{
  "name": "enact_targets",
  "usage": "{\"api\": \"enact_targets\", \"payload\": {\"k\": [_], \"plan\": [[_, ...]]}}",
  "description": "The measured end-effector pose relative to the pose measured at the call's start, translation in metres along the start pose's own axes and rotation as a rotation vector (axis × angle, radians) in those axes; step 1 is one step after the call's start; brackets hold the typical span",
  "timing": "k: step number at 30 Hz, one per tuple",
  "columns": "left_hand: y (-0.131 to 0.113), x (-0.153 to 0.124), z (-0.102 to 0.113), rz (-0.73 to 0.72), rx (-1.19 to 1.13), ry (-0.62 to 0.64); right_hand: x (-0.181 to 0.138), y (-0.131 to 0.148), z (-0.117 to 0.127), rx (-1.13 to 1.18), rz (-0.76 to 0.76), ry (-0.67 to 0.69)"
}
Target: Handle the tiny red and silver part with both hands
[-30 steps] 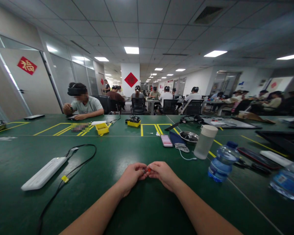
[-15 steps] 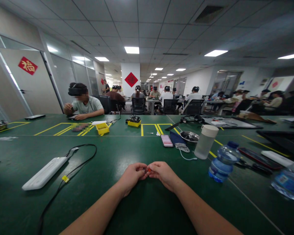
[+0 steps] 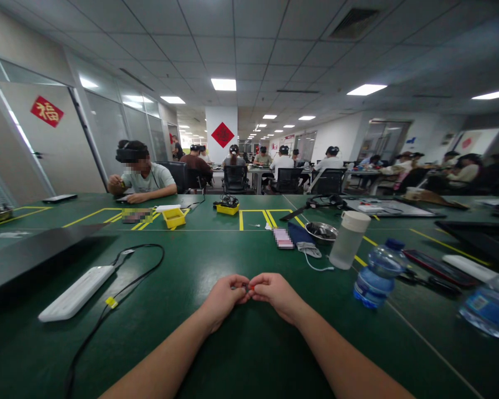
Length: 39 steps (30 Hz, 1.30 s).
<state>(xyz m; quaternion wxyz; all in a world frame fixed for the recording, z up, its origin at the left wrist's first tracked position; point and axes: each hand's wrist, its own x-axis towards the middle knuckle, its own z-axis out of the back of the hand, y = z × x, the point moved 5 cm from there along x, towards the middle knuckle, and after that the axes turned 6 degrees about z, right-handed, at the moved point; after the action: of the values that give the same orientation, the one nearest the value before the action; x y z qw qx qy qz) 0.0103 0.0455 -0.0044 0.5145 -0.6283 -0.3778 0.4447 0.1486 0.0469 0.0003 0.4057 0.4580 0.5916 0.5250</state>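
Note:
My left hand (image 3: 225, 293) and my right hand (image 3: 275, 292) meet fingertip to fingertip above the green table (image 3: 183, 260). Between my right thumb and fingers a small orange-red piece (image 3: 251, 287) is pinched, mostly covered. My left fingers are closed round a small dark piece (image 3: 244, 287), of which only a sliver shows. Both pieces are too small and hidden to name, and whether they are joined I cannot tell.
Left of my hands lie a white power bank (image 3: 77, 293) and its black cable; a large dark flat panel (image 3: 29, 257) juts in behind. To the right stand a frosted bottle (image 3: 349, 241) and a water bottle (image 3: 378, 274). Opposite sits a co-worker (image 3: 143, 177).
A large dark flat panel has come into view over the table's left side. My hands stay together in nearly the same place, with less of the orange-red piece showing.

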Motion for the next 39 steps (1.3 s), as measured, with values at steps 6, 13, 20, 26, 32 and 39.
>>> {"api": "enact_targets", "payload": {"k": [6, 13, 20, 26, 32, 39], "plan": [[0.0012, 0.0009, 0.0001, 0.034, -0.029, -0.004, -0.0017, 0.0017, -0.0015, -0.019, 0.020, 0.021], [0.0016, 0.0004, 0.0013, 0.082, -0.102, 0.009, -0.0014, 0.0034, -0.0003, -0.049, 0.055, 0.008], [-0.0006, -0.0008, 0.0006, 0.019, -0.041, 0.045, -0.0017, 0.0025, -0.0014, 0.023, 0.010, 0.029], [0.0035, 0.0025, -0.0002, 0.075, -0.102, 0.010, -0.0020, 0.0036, -0.0026, 0.015, 0.010, 0.034], [0.0031, 0.0037, 0.0001, 0.077, -0.104, 0.012, -0.0016, 0.0027, -0.0017, -0.001, 0.008, 0.033], [0.0027, 0.0031, -0.0004, 0.053, -0.109, 0.038, -0.0014, 0.0026, -0.0015, 0.010, 0.024, 0.040]]}}
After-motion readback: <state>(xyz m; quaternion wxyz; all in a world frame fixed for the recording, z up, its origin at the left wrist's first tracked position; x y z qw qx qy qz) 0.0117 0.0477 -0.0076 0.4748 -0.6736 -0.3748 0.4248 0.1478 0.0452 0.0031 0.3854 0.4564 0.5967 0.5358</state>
